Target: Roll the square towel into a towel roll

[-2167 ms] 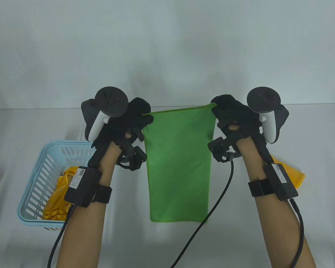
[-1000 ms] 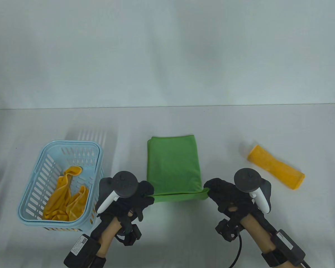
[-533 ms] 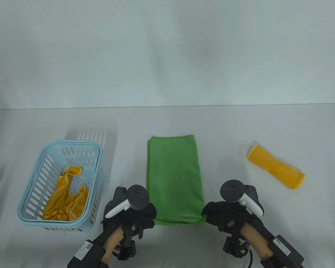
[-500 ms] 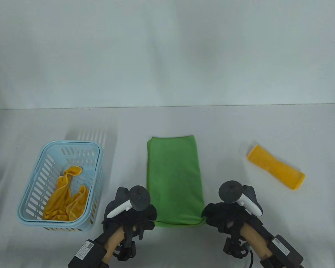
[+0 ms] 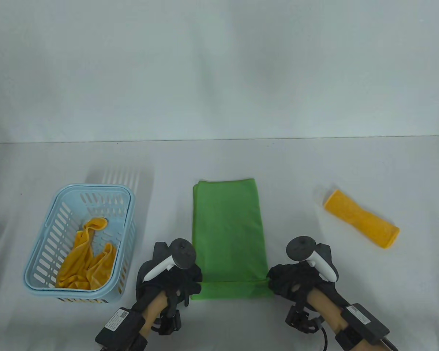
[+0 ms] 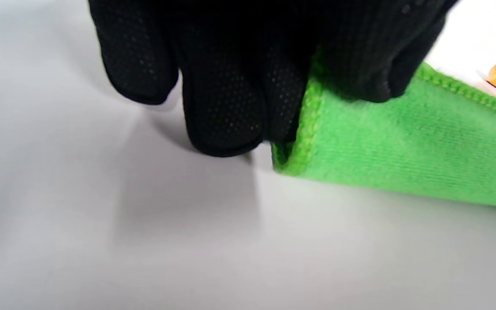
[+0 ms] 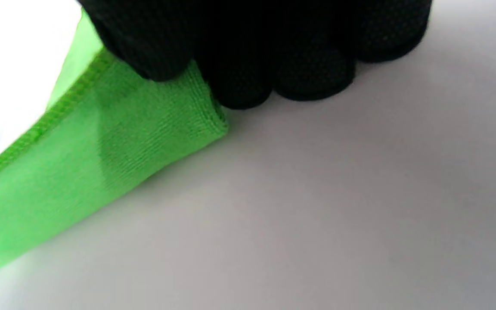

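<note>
White worktop (image 5: 219, 161) is filling the table view, meeting a plain pale wall along its far edge.

Green towel (image 5: 227, 226) is lying at centre as a long folded strip, running from far to near. Its near end is being turned up and over into a narrow first fold, showing as a flat band across the strip's width.

Left hand (image 5: 175, 279) is sitting at the near left corner of the towel. In the left wrist view its fingers (image 6: 226, 107) are curling down onto the worktop while pinching the stitched hem of the turned-over edge.

Right hand (image 5: 291, 279) is sitting at the near right corner. In the right wrist view its fingers (image 7: 248, 77) are curling around and pinching that corner of the fold, fingertips touching the worktop just beside it.

Light blue slotted basket (image 5: 44, 281) is standing left of the towel, well apart from it, with a crumpled yellow cloth (image 5: 87, 259) lying inside.

Yellow towel roll (image 5: 362, 218) is lying right of the green towel, well apart, angled from far-left to near-right; its end is just showing at the right edge of the left wrist view.

Neither basket nor roll is touching the green strip or either hand. Black cables are trailing from both wrists toward the near edge.
</note>
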`<state>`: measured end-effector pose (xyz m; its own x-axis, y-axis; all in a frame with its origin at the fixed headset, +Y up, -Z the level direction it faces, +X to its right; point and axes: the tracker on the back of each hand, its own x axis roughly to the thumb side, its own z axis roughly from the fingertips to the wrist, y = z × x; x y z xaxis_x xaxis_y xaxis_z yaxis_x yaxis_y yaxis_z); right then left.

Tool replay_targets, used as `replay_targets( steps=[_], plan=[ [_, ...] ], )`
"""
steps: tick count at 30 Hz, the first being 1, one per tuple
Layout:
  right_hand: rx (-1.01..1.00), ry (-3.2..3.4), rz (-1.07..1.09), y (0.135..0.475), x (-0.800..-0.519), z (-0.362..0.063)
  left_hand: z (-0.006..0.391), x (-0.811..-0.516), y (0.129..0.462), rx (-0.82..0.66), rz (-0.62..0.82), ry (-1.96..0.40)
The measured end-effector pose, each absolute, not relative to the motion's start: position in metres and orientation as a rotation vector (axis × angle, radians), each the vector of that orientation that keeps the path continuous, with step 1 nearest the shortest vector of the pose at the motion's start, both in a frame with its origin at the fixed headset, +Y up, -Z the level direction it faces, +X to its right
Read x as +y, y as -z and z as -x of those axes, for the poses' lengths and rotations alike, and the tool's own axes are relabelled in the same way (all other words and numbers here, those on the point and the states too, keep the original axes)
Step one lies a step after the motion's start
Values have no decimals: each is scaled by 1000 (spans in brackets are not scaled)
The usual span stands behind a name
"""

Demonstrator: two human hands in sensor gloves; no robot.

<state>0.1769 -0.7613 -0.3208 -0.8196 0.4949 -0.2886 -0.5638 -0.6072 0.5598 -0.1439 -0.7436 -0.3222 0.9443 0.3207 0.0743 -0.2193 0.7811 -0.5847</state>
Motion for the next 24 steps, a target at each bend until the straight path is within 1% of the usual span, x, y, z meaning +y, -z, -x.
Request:
replay_targets(
  steps=[4,13,19,24],
  plan=[
    [819,-2413,213,323,-763,-176,141,-747,325,-124,548,-236],
    [732,-2551,276,323,-763,-170,135,-750,324,-52,455,-122],
    [709,-2519,303,324,-761,-176,140,-748,325,-31,439,-125],
    [652,-2518,294,323,-753,-182,147,-742,325,-22,405,-142]
  ],
)
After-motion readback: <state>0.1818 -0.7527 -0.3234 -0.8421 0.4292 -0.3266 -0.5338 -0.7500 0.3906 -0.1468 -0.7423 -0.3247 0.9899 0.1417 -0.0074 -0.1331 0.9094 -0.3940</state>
